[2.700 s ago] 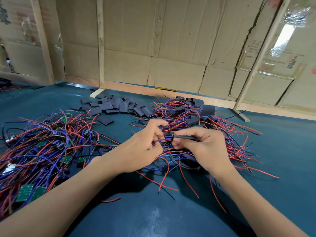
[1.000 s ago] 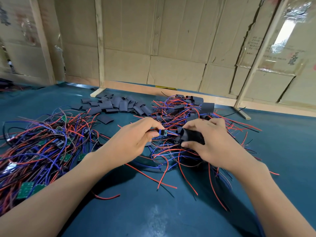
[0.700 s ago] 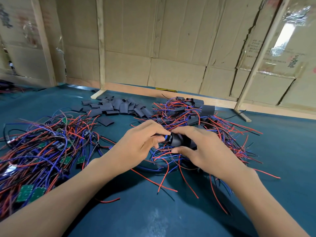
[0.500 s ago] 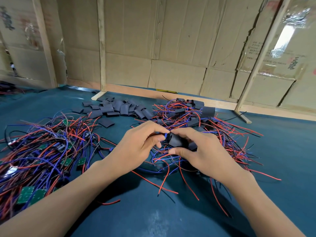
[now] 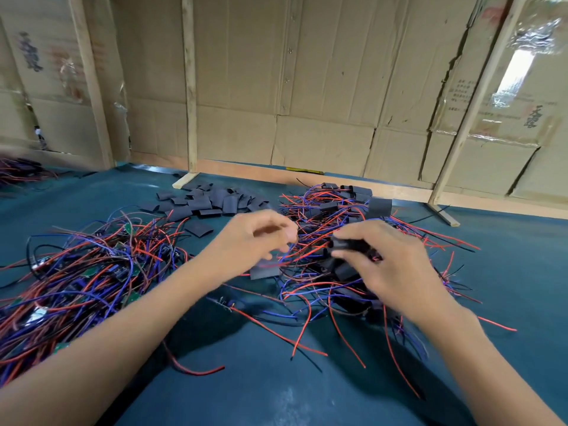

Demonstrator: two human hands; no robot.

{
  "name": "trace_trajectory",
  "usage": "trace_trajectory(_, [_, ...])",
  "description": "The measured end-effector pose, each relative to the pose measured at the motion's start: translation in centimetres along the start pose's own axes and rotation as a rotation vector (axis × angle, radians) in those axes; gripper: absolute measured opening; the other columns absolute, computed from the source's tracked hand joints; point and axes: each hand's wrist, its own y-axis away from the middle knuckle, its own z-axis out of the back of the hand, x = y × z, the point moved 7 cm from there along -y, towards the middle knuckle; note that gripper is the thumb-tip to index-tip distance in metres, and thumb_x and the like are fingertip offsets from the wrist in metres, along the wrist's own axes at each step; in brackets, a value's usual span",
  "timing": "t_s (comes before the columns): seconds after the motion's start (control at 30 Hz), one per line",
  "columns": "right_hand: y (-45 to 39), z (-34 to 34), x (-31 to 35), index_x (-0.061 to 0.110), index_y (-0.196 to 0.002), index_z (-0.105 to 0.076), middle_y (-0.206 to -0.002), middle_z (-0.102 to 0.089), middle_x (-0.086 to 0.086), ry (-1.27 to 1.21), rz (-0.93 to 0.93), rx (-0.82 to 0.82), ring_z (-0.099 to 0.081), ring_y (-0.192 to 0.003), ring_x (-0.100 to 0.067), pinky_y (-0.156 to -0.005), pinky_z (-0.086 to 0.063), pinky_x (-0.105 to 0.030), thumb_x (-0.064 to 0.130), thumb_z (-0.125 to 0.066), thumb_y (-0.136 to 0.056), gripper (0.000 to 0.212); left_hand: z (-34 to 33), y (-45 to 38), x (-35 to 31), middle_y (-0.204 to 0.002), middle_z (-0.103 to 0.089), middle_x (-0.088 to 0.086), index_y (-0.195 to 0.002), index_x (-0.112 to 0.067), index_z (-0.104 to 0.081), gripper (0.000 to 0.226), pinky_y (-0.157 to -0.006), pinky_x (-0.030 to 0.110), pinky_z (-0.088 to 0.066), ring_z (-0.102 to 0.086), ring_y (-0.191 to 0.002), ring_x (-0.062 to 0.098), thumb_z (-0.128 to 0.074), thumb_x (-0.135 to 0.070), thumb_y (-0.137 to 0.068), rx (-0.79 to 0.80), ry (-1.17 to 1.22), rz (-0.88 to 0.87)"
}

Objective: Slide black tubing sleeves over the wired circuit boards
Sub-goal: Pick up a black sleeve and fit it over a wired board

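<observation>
My right hand pinches a black tubing sleeve between thumb and fingers, just above a heap of red and blue wires. Wires trail out of the sleeve's left end. My left hand hovers a short way to the left of the sleeve, blurred, with loosely curled fingers and nothing visible in them. A flat loose sleeve lies under my left hand. Empty sleeves are piled behind it. Bare green circuit boards with wires form a tangle at the left.
Sleeved boards with wires are heaped behind and under my right hand. The table has a dark teal mat. A cardboard wall with wooden posts closes the back edge. More wires lie at the far left.
My left hand was pressed against the sleeve's end with the wired board; it has now drawn away to the left. My right hand keeps hold of the sleeve.
</observation>
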Motion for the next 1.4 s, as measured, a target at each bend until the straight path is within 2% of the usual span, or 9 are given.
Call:
trace_trajectory(0.1, [-0.5,2.7,-2.0,0.014,-0.113,-0.075,-0.117,-0.069,0.007,0.227,-0.005,-0.168,-0.063,-0.109,-0.019,-0.099,-0.046,-0.036,0.021,-0.076,-0.087,0.026,4.5,-4.7,0.8,-0.100,-0.074,-0.003,-0.098,-0.024,-0.068,0.010,-0.070,0.030,-0.057,-0.071,-0.086,0.015,-0.067,-0.032,-0.093,-0.103,-0.382,0.173])
trace_trajectory(0.23, [1.1,-0.5,-6.8,0.029,-0.136,-0.062,-0.155,-0.045,0.004,0.520,-0.399,0.344,-0.037,-0.143,-0.027,-0.109,-0.025,-0.045,0.039,-0.060,-0.099,0.039,8.3,-9.0,3.3,-0.127,-0.061,0.018,-0.126,-0.009,-0.058,0.037,-0.096,0.041,-0.048,-0.059,-0.115,0.036,-0.057,-0.031,-0.096,0.022,-1.220,0.217])
trace_trajectory(0.3, [1.7,-0.8,-7.1,0.033,-0.140,-0.058,-0.162,-0.035,0.005,0.510,-0.397,0.372,-0.026,-0.150,-0.025,-0.112,-0.020,-0.046,0.043,-0.052,-0.102,0.040,9.0,-9.6,6.1,-0.143,-0.045,0.022,-0.145,-0.013,-0.042,0.051,-0.105,0.047,-0.042,-0.049,-0.128,0.042,-0.052,-0.033,-0.100,0.098,-1.348,0.286])
trace_trajectory(0.57, [0.6,0.7,-2.9,0.019,-0.115,-0.076,-0.140,-0.061,-0.003,0.333,-0.167,0.004,-0.053,-0.126,-0.031,-0.100,-0.027,-0.040,0.026,-0.059,-0.093,0.028,5.1,-11.3,10.1,-0.163,-0.021,0.008,-0.159,-0.031,-0.011,0.071,-0.112,0.052,-0.032,-0.033,-0.138,0.037,-0.044,-0.008,-0.101,0.319,-1.245,0.143])
trace_trajectory(0.8, [0.6,-0.5,-0.5,0.019,-0.104,-0.078,-0.122,-0.069,0.006,0.232,0.025,-0.016,-0.064,-0.107,-0.020,-0.096,-0.031,-0.037,0.019,-0.065,-0.092,0.018,3.8,-11.7,10.7,-0.168,0.001,-0.005,-0.160,-0.023,0.002,0.083,-0.117,0.053,-0.027,-0.007,-0.153,0.026,-0.040,0.002,-0.093,0.508,-1.458,0.175])
trace_trajectory(0.93, [0.8,-1.2,-0.1,0.019,-0.105,-0.078,-0.120,-0.070,0.006,0.202,0.050,0.031,-0.066,-0.103,-0.017,-0.097,-0.033,-0.036,0.020,-0.065,-0.092,0.019,5.7,-12.5,10.8,-0.151,-0.039,0.008,-0.151,-0.023,-0.036,0.063,-0.104,0.053,-0.044,-0.045,-0.133,0.033,-0.042,-0.001,-0.093,0.465,-1.486,0.233])
trace_trajectory(1.1, [0.8,-1.3,0.1,0.018,-0.105,-0.079,-0.117,-0.072,0.005,0.182,0.043,0.066,-0.068,-0.103,-0.019,-0.097,-0.037,-0.041,0.020,-0.064,-0.093,0.019,6.8,-12.1,10.1,-0.121,-0.055,0.014,-0.121,-0.013,-0.062,0.034,-0.098,0.049,-0.046,-0.050,-0.116,0.036,-0.047,-0.036,-0.102,0.447,-1.489,0.208])
trace_trajectory(1.23, [0.8,-1.4,0.8,0.018,-0.104,-0.079,-0.115,-0.073,0.007,0.159,0.064,0.050,-0.068,-0.100,-0.017,-0.095,-0.039,-0.043,0.019,-0.066,-0.092,0.018,7.8,-10.2,9.7,-0.116,-0.062,0.004,-0.106,-0.025,-0.051,0.026,-0.091,0.042,-0.051,-0.059,-0.100,0.025,-0.065,-0.042,-0.093,0.376,-1.251,0.288])
trace_trajectory(1.4, [0.7,-1.5,2.4,0.017,-0.109,-0.077,-0.110,-0.073,0.009,0.057,0.068,-0.024,-0.067,-0.098,-0.011,-0.091,-0.041,-0.039,0.018,-0.067,-0.092,0.019,8.5,-7.2,4.2,-0.093,-0.071,-0.008,-0.127,-0.022,-0.047,0.064,-0.082,0.035,-0.054,-0.065,-0.087,0.011,-0.083,-0.038,-0.076,0.116,-0.940,0.163])
